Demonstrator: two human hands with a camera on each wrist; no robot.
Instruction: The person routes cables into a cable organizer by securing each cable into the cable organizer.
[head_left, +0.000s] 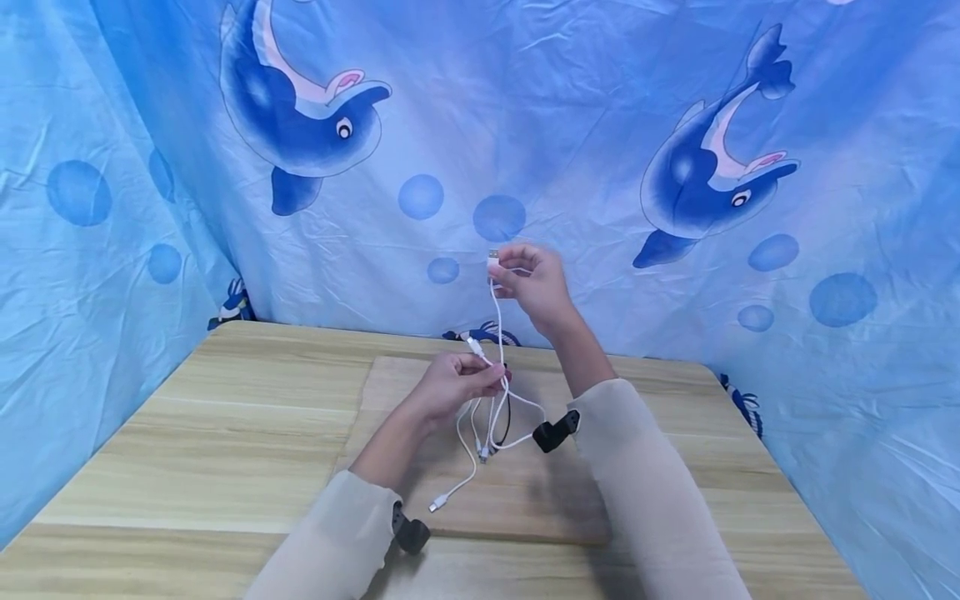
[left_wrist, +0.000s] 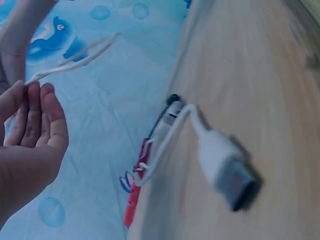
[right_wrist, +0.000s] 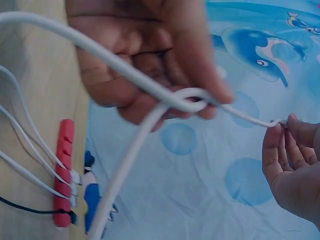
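Note:
At the centre of the head view, my left hand (head_left: 461, 383) pinches a white USB cable (head_left: 500, 333) between thumb and fingers. Above it, my right hand (head_left: 534, 283) grips the same cable's USB plug (head_left: 492, 260), metal end upward, and the cable runs between the hands. In the right wrist view the cable makes a loop (right_wrist: 192, 95) at the left fingertips. More white cables hang below, one ending in a small plug (head_left: 438, 502); a large white plug (left_wrist: 225, 165) shows close in the left wrist view. A red slotted cable holder (right_wrist: 62, 175) carries several cable ends.
A brown board (head_left: 525, 508) lies on the wood-grain table (head_left: 225, 442). Blue dolphin-print cloth (head_left: 562, 125) hangs behind and at both sides. Black wrist cameras (head_left: 411, 533) are strapped to both sleeves. A black cable (right_wrist: 30, 207) runs to the red holder.

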